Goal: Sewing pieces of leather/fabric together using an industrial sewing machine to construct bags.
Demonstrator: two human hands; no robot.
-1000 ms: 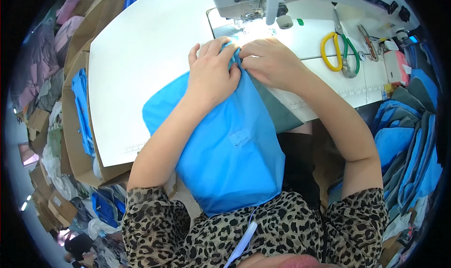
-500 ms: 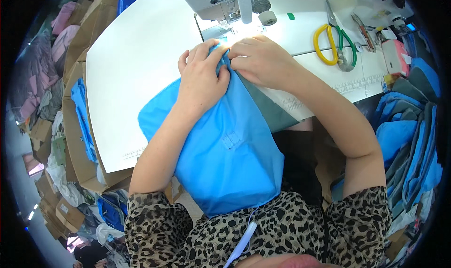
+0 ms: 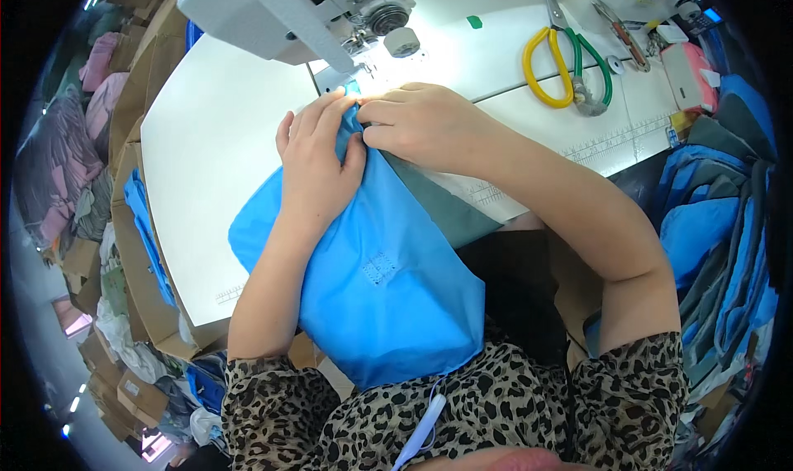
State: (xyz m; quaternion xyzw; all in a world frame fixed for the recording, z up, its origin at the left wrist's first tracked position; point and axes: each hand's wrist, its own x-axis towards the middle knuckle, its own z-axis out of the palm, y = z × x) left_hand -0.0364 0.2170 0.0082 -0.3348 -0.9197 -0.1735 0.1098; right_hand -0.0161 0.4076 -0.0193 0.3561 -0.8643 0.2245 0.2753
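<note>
A blue fabric piece (image 3: 388, 306) drapes from the sewing machine's needle area down over my lap, with a small stitched square on it. Along its right side shows a grey-green fabric layer (image 3: 446, 207). My left hand (image 3: 318, 153) lies on the blue cloth, its fingertips pressing the narrow gathered end just before the needle. Beside it, my right hand (image 3: 413, 128) pinches the same end from the right with curled fingers. The sewing machine (image 3: 264, 17) stands over the fabric tip, its presser foot close to my fingertips; bright light partly washes out that spot.
Yellow-and-green-handled scissors (image 3: 570, 75) lie on the white table (image 3: 206, 141) at right, near a small tool (image 3: 621, 33) and a pink-and-white box (image 3: 690, 75). Blue and grey fabric pieces (image 3: 710, 223) are stacked at far right. A cardboard box (image 3: 136, 215) stands at left.
The whole view has shifted, so machine, hands and scissors appear farther left. Both hands keep their hold on the fabric end at the needle.
</note>
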